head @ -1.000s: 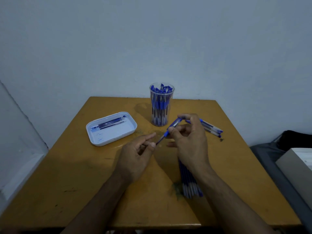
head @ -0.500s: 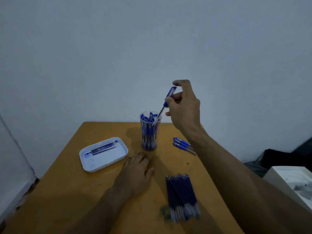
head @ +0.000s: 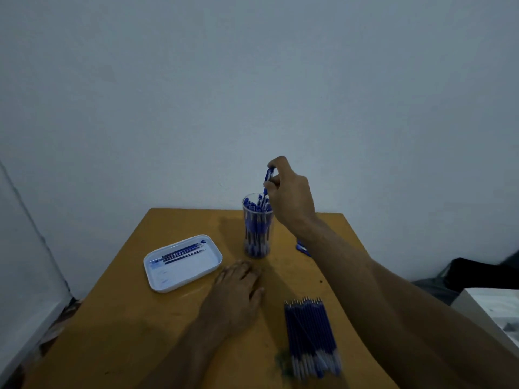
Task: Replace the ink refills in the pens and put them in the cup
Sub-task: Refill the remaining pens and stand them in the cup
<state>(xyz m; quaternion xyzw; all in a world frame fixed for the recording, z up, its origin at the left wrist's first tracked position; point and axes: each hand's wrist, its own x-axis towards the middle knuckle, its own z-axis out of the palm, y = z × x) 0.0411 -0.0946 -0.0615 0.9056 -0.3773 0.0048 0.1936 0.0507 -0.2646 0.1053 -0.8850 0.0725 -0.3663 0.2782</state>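
Note:
A clear plastic cup (head: 257, 237) full of blue pens stands at the back of the wooden table (head: 126, 318). My right hand (head: 290, 196) hovers over the cup and pinches a blue pen (head: 267, 182) by its cap end, with the tip down inside the cup's mouth. My left hand (head: 238, 293) lies flat on the table in front of the cup, holding nothing. A bundle of blue ink refills (head: 310, 335) lies to its right. A few loose blue pens (head: 302, 247) show just behind my right forearm.
A white tray (head: 182, 263) with a few used refills sits left of the cup. The wall rises right behind the table. A dark bag (head: 477, 273) and a pale box (head: 488, 313) lie off the table's right side.
My right hand carried the pen up from the table's middle to the cup and lowered its tip inside. My left hand let go and settled flat on the table.

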